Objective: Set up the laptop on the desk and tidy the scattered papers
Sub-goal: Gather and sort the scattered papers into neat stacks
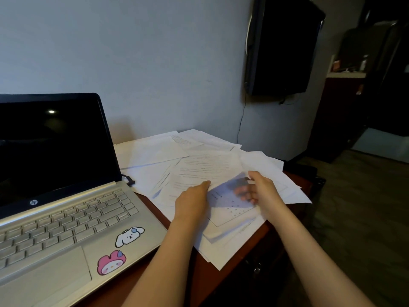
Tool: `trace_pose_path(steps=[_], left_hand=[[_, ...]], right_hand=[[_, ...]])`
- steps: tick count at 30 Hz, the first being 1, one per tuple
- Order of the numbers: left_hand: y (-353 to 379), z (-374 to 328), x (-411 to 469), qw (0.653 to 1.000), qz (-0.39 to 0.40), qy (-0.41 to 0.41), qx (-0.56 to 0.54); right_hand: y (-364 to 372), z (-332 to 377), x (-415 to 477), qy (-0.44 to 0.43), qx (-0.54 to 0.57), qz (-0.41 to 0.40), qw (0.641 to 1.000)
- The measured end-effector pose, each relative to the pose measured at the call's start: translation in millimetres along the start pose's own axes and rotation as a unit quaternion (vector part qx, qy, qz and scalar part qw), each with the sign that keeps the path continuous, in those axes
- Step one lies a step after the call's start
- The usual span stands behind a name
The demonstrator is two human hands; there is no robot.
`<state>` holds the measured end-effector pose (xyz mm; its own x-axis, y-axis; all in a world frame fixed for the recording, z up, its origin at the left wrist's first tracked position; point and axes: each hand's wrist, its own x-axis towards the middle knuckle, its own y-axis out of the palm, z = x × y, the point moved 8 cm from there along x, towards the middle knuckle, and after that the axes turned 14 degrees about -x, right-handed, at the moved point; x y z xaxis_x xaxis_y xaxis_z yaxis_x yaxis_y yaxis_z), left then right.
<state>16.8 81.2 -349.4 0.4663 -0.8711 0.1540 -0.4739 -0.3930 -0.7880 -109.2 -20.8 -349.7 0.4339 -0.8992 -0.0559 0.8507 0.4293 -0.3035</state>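
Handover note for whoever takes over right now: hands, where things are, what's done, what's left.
Left hand: flat on the papers, holds nothing.
Right hand: pinches a printed sheet, thumb above, fingers beneath.
Laptop: open on the desk, screen dark.
Done: laptop placed and opened.
Left: gather the scattered papers into one stack.

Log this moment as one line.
laptop open, screen dark | papers scattered | left hand rests on papers | right hand pinches sheet
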Motion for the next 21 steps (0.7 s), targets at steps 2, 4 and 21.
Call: trace_pose_path(steps=[2, 4, 21], left_hand=[[-1.2, 3.7, 1.6, 0.999, -0.009, -0.005, -0.030], [-4.0, 4.0, 2.0, 0.997, -0.027, -0.001, -0.066], [-6.1, -2.1, -33.9, 0.984, -0.013, -0.018, -0.176]], right_hand=[[0.2, -0.1, -9.8, -0.042, -0.060, 0.009, 0.997], [13.8, -1.9, -23.7, -0.101, -0.169, 0.079, 0.977], [-7.7, -17.1, -52.1, 0.026, -0.362, -0.244, 0.899]])
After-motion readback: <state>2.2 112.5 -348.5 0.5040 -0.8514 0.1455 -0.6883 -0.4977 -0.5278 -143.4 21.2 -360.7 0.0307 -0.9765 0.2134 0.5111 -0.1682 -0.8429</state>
